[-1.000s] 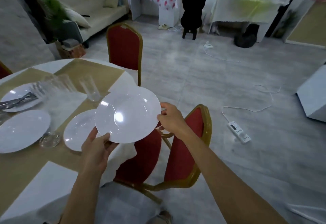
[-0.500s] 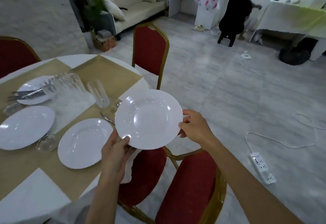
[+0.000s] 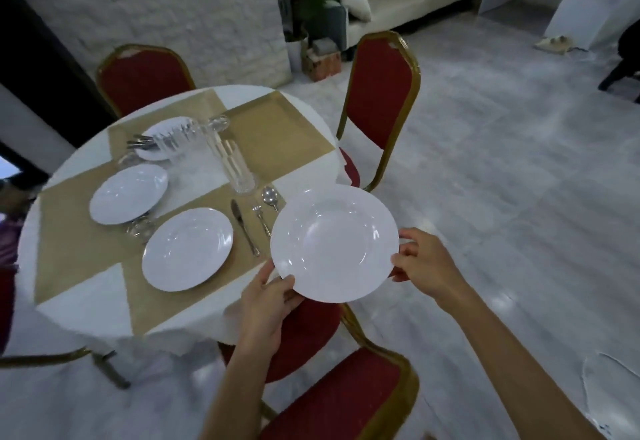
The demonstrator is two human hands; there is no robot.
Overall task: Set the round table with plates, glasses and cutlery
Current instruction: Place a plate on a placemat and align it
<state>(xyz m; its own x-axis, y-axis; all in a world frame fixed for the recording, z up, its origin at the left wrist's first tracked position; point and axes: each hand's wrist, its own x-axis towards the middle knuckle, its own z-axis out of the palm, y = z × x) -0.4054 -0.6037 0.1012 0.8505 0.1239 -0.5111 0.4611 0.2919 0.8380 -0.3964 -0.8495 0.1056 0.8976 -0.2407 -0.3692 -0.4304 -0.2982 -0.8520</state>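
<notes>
A person carries a white deep plate (image 3: 334, 244) toward a half-laid round tabletop (image 3: 86, 308), the left hand (image 3: 268, 297) pinching its near rim and the right hand (image 3: 424, 263) closed on its right edge, so the plate hangs just off the table's edge above a red chair (image 3: 311, 332). One place looks nearly finished: a plate (image 3: 187, 249) with a knife (image 3: 244, 226), fork (image 3: 261, 219) and spoon (image 3: 270, 196) beside it. Another plate (image 3: 128, 193) sits further in, while cutlery on a far plate (image 3: 157, 140) and clustered glasses (image 3: 207, 148) (several still bunched together) appear to await distribution.
</notes>
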